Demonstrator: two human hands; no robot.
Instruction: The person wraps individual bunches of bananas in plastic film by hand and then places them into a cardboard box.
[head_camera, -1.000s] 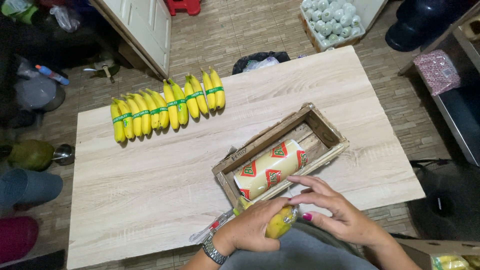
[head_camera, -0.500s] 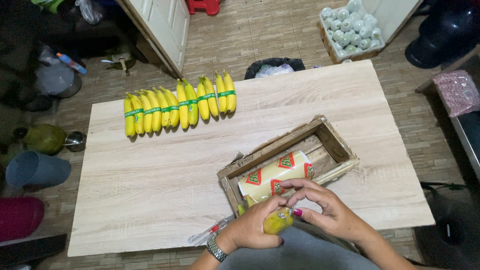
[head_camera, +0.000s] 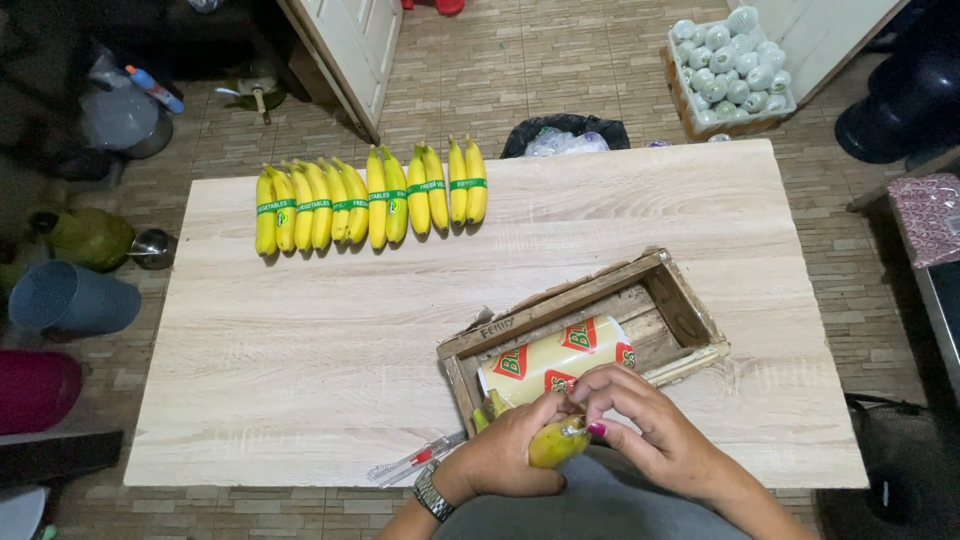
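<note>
Both hands meet at the near edge of the table over a yellow-green banana (head_camera: 556, 443). My left hand (head_camera: 505, 455), with a wristwatch, grips the banana from the left. My right hand (head_camera: 640, 425) pinches its top end with the fingertips. Just behind the hands a wooden crate (head_camera: 690, 310) holds a pale yellow roll of wrap (head_camera: 555, 360) with red triangle marks. A row of yellow bananas (head_camera: 370, 205), banded in pairs with green tape, lies along the far left of the table.
A red and clear pen (head_camera: 415, 462) lies at the table's front edge left of my left hand. A black bin bag (head_camera: 565, 135) and a crate of pale wrapped fruit (head_camera: 725, 70) stand on the floor beyond the wooden table (head_camera: 300, 350). Buckets sit at the left.
The camera has tilted, so the table sits lower and more centred in view. My hands stay on the banana, with my right fingers shifted up onto its top end.
</note>
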